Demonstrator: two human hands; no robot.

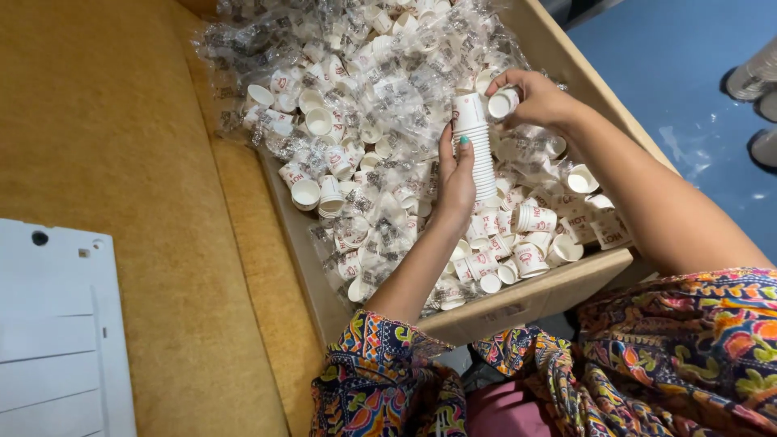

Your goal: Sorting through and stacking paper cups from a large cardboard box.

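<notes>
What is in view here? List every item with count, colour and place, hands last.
stack of cups: one tall nested stack, white, upright over the middle of the box, held in the left hand.
single cup: one, white with red print, at the top of the stack, in the right hand.
loose cups: too many to count, white with red print, lying all over the box.
clear wrappers: many, transparent with dark print, piled among the cups.
wooden box: one, light tan, in front of the person.
mat: one, mustard yellow, left of the box.
white panel: one, bottom left.
blue floor: top right.
left hand: grips the stack.
right hand: holds the single cup.
</notes>
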